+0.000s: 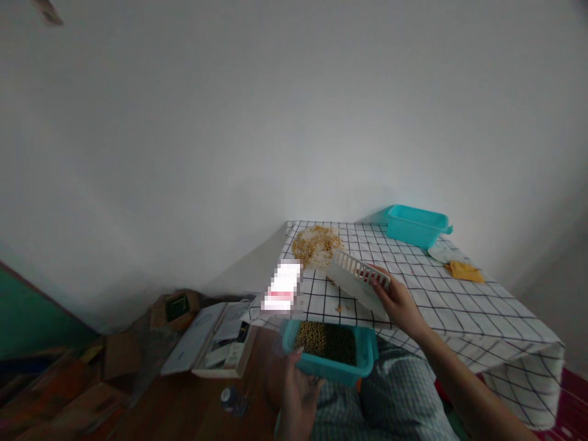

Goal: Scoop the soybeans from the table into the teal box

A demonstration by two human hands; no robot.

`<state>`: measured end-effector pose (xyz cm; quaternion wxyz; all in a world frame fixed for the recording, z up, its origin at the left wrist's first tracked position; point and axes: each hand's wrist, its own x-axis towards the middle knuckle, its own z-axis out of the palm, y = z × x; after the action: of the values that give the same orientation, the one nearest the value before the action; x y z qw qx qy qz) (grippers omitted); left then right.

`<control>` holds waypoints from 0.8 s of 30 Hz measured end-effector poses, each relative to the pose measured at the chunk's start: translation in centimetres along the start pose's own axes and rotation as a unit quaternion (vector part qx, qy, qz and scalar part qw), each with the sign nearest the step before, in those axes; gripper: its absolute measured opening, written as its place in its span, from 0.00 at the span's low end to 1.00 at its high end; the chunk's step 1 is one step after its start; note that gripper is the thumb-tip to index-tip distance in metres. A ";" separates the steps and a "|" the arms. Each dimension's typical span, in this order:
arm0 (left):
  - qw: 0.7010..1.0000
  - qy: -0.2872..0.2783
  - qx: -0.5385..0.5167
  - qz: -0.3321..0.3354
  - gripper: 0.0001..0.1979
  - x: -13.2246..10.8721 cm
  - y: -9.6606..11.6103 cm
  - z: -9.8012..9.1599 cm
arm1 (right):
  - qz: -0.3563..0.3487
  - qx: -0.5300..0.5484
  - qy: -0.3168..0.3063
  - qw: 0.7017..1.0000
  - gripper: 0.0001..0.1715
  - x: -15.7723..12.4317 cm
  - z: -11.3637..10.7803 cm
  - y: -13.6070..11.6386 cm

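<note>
My left hand (298, 392) grips near teal plastic bin of beans (328, 355); right hand (397, 300) clamps white slotted plastic scoop (361, 278). Sweeping step, I judge; next needs scoop behind far bean pile (316, 245).

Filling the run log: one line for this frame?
left hand: holds teal tub of beans, below table edge | right hand: holds white slotted scoop on checked tablecloth | bean pile beyond

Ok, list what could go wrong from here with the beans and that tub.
1. The teal tub of beans sits off the table edge, gripped only by the left hand; it could tip and spill onto the lap or floor.
2. The pile of yellow beans lies near the table's far-left corner; a sweep with the slotted white scoop in the right hand could scatter beans over that edge.
</note>
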<state>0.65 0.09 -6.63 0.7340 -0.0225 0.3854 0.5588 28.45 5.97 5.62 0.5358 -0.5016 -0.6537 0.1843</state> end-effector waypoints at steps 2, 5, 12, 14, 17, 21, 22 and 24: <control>1.000 0.005 -0.005 0.002 0.19 -0.1 0.0 0.1 | 0.002 -0.003 -0.009 1.000 0.32 0.2 0.1 0.0; 1.000 0.002 -0.010 0.004 0.20 -0.1 0.0 0.3 | -0.002 0.002 -0.030 1.000 0.32 0.4 0.1 -0.3; 1.000 -0.017 -0.022 -0.004 0.23 0.1 -0.1 -0.1 | -0.010 0.006 -0.073 0.997 0.30 0.0 -0.6 -0.7; 0.999 -0.023 -0.024 -0.003 0.26 0.2 -0.1 -0.3 | 0.000 0.013 -0.076 0.997 0.32 -0.3 -0.8 -0.8; 1.000 -0.020 -0.012 0.001 0.27 0.4 -0.2 -0.7 | 0.016 0.028 -0.095 0.995 0.33 -0.9 -1.2 -1.2; 1.000 -0.015 -0.001 0.002 0.24 0.8 -0.2 -1.2 | 0.031 0.054 -0.119 0.991 0.33 -2.1 -1.7 -1.7; 1.000 -0.017 -0.001 0.002 0.22 0.9 -0.2 -1.2 | 0.035 0.056 -0.122 0.990 0.34 -2.4 -1.8 -1.8; 1.000 -0.018 -0.004 0.002 0.19 0.9 -0.2 -1.1 | 0.040 0.057 -0.125 0.990 0.34 -2.9 -2.2 -2.0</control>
<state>0.24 0.20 -8.01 0.7399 -0.0145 0.3699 0.5618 29.23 1.99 6.42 0.4694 -0.4692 -0.6835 0.3039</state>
